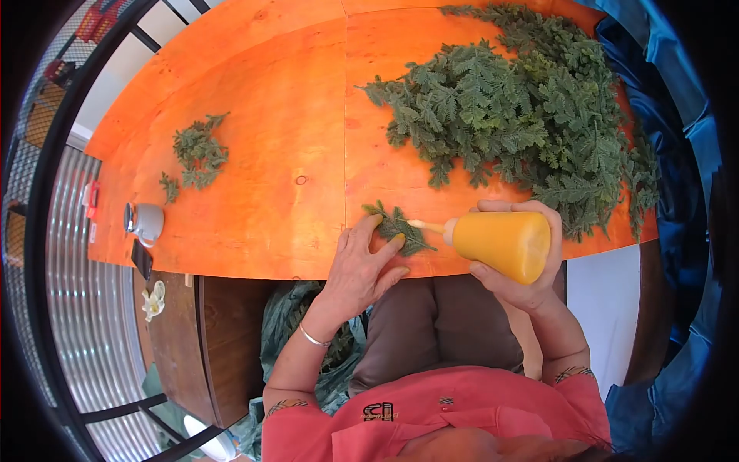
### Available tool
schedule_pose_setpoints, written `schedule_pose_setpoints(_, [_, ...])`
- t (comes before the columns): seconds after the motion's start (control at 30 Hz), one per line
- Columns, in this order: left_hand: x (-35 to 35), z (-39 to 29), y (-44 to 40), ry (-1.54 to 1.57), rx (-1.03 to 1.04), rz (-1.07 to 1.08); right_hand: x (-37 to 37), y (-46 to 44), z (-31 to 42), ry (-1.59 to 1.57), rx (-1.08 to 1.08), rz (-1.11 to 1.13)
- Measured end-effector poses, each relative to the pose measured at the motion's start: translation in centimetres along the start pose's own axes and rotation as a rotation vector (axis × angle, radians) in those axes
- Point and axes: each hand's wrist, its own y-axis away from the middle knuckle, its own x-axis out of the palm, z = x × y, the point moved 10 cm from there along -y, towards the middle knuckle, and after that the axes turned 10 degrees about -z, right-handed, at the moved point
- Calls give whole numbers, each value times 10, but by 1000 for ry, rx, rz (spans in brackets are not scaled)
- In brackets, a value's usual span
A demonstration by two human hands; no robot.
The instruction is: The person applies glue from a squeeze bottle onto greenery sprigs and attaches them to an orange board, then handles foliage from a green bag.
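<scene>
A small green sprig [400,229] lies on the orange table [277,154] near its front edge. My left hand [360,260] rests on the table, fingers apart, with fingertips pressing on the sprig's left side and lower part. In my right hand [539,254] is a yellow squeeze bottle [504,242], tilted nearly level, its pale nozzle pointing left at the sprig. The nozzle tip is over the sprig's right side; whether it touches is hard to tell.
A large heap of green sprigs [523,115] covers the back right. At the left are a smaller pile [200,150], a white cup [146,222] and a dark phone-like object [142,259]. A plastic bag [281,323] with greenery sits below the table edge.
</scene>
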Motion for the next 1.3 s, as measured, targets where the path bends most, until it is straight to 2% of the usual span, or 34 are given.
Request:
schedule_pose_setpoints(0.37, [2, 2, -3, -6, -8, 57, 19, -6, 7, 94, -91, 27])
schedule_pose_setpoints(1.3, [2, 5, 2, -4, 5, -35, 26, 2, 26, 182, -187, 111])
